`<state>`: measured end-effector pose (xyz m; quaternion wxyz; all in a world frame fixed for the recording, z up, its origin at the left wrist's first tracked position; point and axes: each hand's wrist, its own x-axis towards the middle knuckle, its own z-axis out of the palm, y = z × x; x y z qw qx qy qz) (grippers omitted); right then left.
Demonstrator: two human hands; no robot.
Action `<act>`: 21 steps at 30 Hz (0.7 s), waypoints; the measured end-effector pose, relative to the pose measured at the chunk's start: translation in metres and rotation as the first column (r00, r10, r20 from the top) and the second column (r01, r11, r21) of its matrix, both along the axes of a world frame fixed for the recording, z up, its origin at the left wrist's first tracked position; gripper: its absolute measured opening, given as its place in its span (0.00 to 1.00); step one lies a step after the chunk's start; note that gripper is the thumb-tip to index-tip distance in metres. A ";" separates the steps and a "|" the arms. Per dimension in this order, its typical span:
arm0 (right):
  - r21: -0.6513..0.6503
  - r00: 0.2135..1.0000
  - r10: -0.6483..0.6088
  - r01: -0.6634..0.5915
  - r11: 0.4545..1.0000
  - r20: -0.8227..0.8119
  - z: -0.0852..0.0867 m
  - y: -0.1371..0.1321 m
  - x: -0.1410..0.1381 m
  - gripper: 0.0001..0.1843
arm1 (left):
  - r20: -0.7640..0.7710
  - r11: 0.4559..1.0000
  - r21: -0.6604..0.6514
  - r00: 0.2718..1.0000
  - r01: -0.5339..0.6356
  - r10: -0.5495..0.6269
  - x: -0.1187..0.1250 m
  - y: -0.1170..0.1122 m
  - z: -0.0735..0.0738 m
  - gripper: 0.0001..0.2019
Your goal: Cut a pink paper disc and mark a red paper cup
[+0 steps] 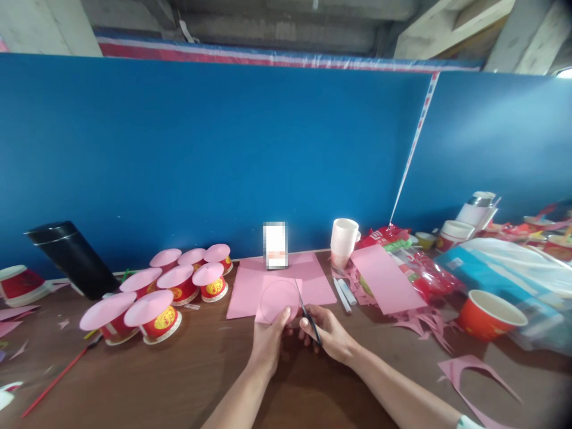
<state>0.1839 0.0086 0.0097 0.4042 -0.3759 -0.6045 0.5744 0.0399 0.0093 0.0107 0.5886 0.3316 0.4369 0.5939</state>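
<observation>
My left hand [273,336] pinches the lower edge of a small square of pink paper [279,301] with a circle drawn on it, thumb on top. In my right hand [329,333] is a pair of scissors [310,319] with dark handles, its blades pointing up and away along the right side of the square. Whether the blades touch the paper I cannot tell. Under and beyond them, larger pink sheets [243,286] lie on the brown table. A white upright card-like object [276,245], blurred out, stands at their far edge.
Several red cups with pink paper tops [149,310] stand to the left, near a black flask [71,256] and a red brush [56,384]. Stacked paper cups [343,238], glue sticks [344,293], pink scraps [469,372] and an orange cup [489,316] are to the right.
</observation>
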 end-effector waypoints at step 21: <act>0.019 1.000 0.014 -0.014 1.000 -0.015 0.000 0.001 0.000 0.23 | -0.044 0.999 0.048 0.999 0.006 -0.003 0.000 0.001 -0.007 0.16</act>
